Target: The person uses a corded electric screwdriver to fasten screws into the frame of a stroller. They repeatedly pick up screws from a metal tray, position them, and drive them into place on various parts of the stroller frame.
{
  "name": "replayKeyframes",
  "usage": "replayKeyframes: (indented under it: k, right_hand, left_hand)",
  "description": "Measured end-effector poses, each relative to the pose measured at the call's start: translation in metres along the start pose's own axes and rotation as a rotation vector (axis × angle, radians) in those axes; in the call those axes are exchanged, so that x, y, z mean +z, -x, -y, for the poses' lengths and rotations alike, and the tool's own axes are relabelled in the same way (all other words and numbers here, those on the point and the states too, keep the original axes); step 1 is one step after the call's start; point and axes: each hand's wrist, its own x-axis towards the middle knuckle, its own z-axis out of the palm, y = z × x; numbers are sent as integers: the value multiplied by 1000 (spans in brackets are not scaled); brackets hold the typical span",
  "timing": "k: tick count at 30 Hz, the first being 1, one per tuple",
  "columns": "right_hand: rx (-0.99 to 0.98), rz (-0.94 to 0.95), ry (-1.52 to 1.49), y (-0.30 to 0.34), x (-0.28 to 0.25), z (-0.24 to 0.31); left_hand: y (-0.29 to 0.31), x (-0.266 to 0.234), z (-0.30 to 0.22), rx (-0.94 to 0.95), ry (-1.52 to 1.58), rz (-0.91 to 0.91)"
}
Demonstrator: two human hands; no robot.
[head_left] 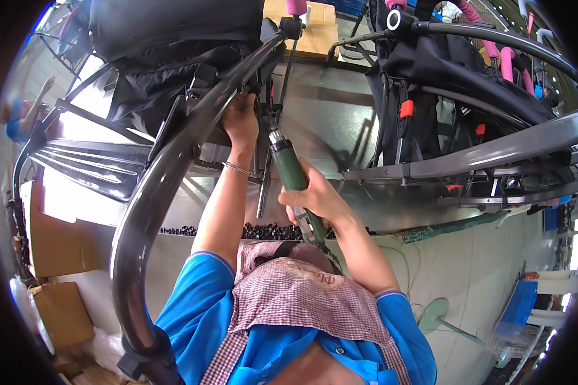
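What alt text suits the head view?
The right hand grips a green power screwdriver pointed toward a stroller-like frame with black fabric; the left hand is at that frame. A similar frame with red clips stands to the right; small black parts line the near edge of the metal table.

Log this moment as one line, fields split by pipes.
right hand: grips green power screwdriver, tip toward stroller frame | left hand: at frame, fingers partly hidden | small black parts: along metal bench edge
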Motion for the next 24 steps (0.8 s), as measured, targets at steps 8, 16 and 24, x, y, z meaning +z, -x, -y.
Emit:
replayKeyframes:
  k: [8,16,24]
  right_hand:
    - [23,-43,-40,-25,12,5]
    - [46,-112,-102,-33,23,15]
    - [60,-62,-285,-35,30,18]
  left_hand:
    - [-12,-25,28,49,-195,146]
    - [-19,-29,29,-156,72,268]
    - [-28,-35,41,-171,18,366]
